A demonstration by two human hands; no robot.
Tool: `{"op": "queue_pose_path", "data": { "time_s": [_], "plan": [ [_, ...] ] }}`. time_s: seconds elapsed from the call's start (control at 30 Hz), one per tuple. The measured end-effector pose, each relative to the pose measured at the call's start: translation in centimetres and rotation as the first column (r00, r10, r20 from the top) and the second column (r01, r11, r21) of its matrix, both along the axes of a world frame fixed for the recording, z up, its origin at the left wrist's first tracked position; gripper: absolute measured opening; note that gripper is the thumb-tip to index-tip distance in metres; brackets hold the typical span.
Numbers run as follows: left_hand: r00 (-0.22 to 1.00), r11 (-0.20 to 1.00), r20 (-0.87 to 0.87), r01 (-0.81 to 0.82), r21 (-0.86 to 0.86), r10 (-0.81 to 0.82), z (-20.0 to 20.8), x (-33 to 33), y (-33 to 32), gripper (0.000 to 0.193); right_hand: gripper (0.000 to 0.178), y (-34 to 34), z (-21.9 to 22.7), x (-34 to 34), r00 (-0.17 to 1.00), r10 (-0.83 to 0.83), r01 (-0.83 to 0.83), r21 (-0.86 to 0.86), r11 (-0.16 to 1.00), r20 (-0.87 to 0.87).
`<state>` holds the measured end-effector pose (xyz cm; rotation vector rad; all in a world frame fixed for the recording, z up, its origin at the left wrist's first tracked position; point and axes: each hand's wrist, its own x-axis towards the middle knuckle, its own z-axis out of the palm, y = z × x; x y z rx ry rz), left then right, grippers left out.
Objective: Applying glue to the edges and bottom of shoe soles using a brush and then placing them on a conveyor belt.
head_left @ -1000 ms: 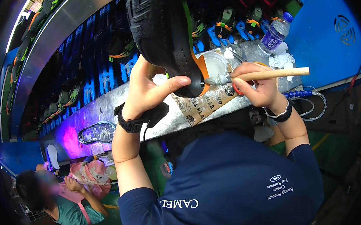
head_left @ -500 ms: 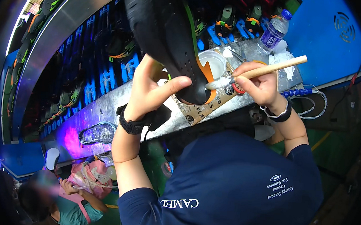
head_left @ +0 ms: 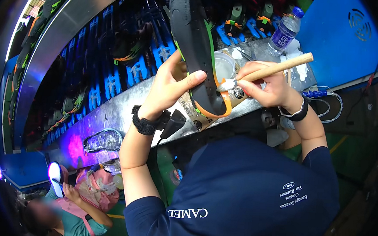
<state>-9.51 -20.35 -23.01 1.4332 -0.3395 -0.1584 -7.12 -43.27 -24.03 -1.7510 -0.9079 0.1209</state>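
Observation:
My left hand (head_left: 169,86) is closed around a black shoe sole (head_left: 192,39) with green and orange edging, its thumb pressed on the near side. The sole stands steeply tilted above the bench, its orange-rimmed end toward me. In my right hand (head_left: 265,86) is a brush (head_left: 284,68) with a pale wooden handle, gripped low near the bristles. The white bristles touch the orange rim on the sole's right side. Just behind the brush tip stands a white tub (head_left: 224,64), partly hidden by the sole.
A metal bench (head_left: 142,90) runs along a rack with blue holders (head_left: 112,80) and several shoes. A water bottle (head_left: 285,32) stands at back right. Another sole (head_left: 104,141) lies on the bench at left. Lower left, a co-worker (head_left: 81,211) holds a white-faced sole (head_left: 56,178).
The sole has moved right and turned more upright, with my left hand following. The brush tip has shifted slightly up along the orange rim. The co-worker's hand and the white-faced sole have moved.

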Motion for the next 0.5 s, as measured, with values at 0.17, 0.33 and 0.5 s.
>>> {"op": "queue_pose_path", "data": {
  "time_s": [0.17, 0.33, 0.5],
  "plan": [
    [0.998, 0.999, -0.026, 0.05, 0.022, -0.049, -0.1, -0.4, -0.4, 0.055, 0.008, 0.0, 0.7, 1.5, 0.991, -0.067, 0.067, 0.004, 0.998, 0.115],
    [0.994, 0.995, -0.05, 0.095, 0.014, -0.095, 0.1, -0.9, -0.7, 0.06, 0.011, -0.1, 1.7, 2.5, 0.986, -0.12, 0.108, 0.107, 0.988, 0.115],
    [0.991, 0.99, -0.069, 0.122, 0.067, -0.117, 0.6, -1.3, -0.9, 0.059, 0.008, -0.1, 2.2, 3.7, 0.936, -0.227, 0.165, 0.233, 0.958, 0.269]
  ]
}}
